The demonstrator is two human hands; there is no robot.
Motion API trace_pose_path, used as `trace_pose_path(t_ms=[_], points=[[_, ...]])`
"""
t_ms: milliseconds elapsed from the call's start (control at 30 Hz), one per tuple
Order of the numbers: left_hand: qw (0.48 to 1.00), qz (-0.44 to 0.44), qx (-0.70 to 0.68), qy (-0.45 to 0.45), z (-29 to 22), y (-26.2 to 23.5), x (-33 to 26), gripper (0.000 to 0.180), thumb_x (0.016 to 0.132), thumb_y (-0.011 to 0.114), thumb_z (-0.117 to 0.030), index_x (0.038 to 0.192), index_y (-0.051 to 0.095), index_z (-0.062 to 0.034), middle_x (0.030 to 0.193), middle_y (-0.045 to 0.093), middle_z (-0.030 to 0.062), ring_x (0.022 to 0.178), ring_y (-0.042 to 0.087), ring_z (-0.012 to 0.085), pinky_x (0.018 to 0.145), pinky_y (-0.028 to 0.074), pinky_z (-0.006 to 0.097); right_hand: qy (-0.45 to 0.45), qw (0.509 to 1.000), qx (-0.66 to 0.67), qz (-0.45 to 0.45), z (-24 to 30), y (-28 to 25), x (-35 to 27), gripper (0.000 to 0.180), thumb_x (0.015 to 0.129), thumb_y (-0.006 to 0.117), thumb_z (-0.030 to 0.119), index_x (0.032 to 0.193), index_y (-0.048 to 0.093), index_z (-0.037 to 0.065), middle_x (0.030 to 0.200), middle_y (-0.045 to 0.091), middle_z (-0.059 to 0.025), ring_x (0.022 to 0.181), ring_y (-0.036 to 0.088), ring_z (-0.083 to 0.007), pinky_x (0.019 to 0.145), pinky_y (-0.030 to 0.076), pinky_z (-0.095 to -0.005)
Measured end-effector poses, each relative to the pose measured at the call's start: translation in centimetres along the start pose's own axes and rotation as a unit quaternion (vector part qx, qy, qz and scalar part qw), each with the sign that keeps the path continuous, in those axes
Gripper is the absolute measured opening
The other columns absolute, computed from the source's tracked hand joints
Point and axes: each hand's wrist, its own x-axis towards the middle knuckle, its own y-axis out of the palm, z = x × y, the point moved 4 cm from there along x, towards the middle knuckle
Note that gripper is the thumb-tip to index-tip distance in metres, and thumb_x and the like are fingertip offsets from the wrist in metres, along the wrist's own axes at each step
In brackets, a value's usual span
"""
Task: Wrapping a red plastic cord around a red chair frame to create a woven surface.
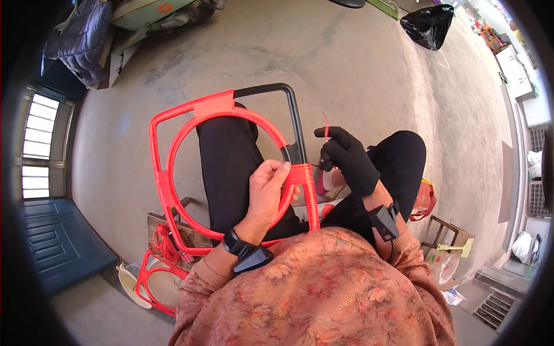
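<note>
A square frame with a round ring inside it [213,105] rests over my lap. Red cord wraps most of it, while the upper right corner shows bare black tube [295,109]. My left hand [264,196], bare, is closed on the ring's right side, thumb on top beside the wrapped joint [300,173]. To the right of the frame and apart from it, my right hand [351,161] wears a black glove. Its fingers are curled around a thin red cord [326,124], whose upper part sticks up by the index finger.
A second red-wrapped frame [151,282] and a bundle of red cord [167,242] lie low on the left. A wooden stool [447,236] stands at the right. Farther off are a scooter [150,17], a black plastic bag [428,26] and a blue door [63,242].
</note>
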Motion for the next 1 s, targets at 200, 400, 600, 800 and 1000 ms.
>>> trace_pose_path(t_ms=[200,400,600,800,1000], points=[[0.967,-0.078,0.180,0.166,-0.3,-0.5,-0.1,0.012,0.091,0.055,-0.003,0.099,0.046,-0.0023,0.073,0.058,0.0020,0.068,0.055,0.0054,0.056,0.045,0.020,-0.174,0.933,-0.315,-0.010,2.6,2.8,-0.5,0.010,0.083,0.062,0.012,0.092,0.065,0.008,0.080,0.066,-0.0075,0.068,0.065,-0.0174,0.063,0.050,-0.0302],[0.942,-0.138,0.209,0.223,-1.7,0.5,-1.2,0.019,0.086,0.059,-0.002,0.099,0.045,0.0011,0.072,0.060,0.0060,0.064,0.053,0.0066,0.058,0.043,0.023,-0.307,0.831,-0.461,0.048,4.0,5.7,-0.6,0.010,0.079,0.063,0.015,0.089,0.065,0.011,0.078,0.063,-0.0093,0.070,0.063,-0.0296,0.062,0.049,-0.0373],[0.934,-0.134,0.231,0.237,-2.7,1.5,-1.7,0.026,0.086,0.060,-0.002,0.106,0.044,0.0020,0.080,0.065,0.0106,0.068,0.059,0.0085,0.059,0.046,0.023,-0.298,0.813,-0.487,0.118,4.0,6.0,-0.6,0.010,0.076,0.064,0.017,0.084,0.064,0.010,0.074,0.062,-0.0091,0.067,0.061,-0.0308,0.060,0.049,-0.0387],[0.964,-0.070,0.194,0.170,-1.4,0.8,-0.8,0.027,0.091,0.057,-0.004,0.114,0.044,0.0029,0.097,0.064,0.0110,0.078,0.062,0.0114,0.056,0.053,0.024,-0.245,0.838,-0.480,0.089,2.6,5.0,0.8,0.013,0.076,0.065,0.018,0.087,0.065,0.010,0.080,0.065,-0.0097,0.069,0.064,-0.0297,0.063,0.051,-0.0374],[0.994,0.050,0.066,0.073,-0.9,0.9,0.1,0.022,0.096,0.051,-0.011,0.114,0.051,0.0005,0.103,0.064,0.0085,0.088,0.061,0.0106,0.070,0.054,0.028,-0.192,0.925,-0.324,0.039,1.9,3.7,1.6,0.013,0.079,0.066,0.012,0.092,0.065,0.008,0.084,0.067,-0.0087,0.072,0.066,-0.0188,0.065,0.051,-0.0312]])
